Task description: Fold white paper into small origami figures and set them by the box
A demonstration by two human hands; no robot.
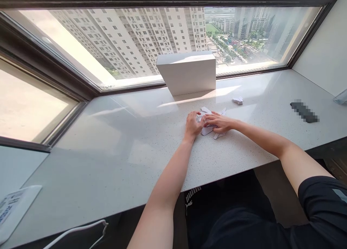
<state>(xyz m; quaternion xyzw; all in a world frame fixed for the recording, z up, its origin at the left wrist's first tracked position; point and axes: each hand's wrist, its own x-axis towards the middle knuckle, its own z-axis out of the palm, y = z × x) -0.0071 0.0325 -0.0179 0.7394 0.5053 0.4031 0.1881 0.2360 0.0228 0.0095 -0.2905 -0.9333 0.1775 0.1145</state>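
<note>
Our black fabric short sleeve [322, 202] is closest. Our left hand [193, 125], fingers curled, is beside flat white paper-like pieces [207, 130]; our right hand [221, 123] lies over them, fingers slightly spread. We can't tell if either pinches one. Pieces are on the speckled white worktop [121, 162]. Beyond: small white layered stack [238, 101], upright pale grey box [193, 75].

A bare left arm [169, 180] and bare right arm [260, 140] stretch forward and inward, the curled left hand [193, 124] just beside the flatter, palm-down right hand [221, 122].
</note>
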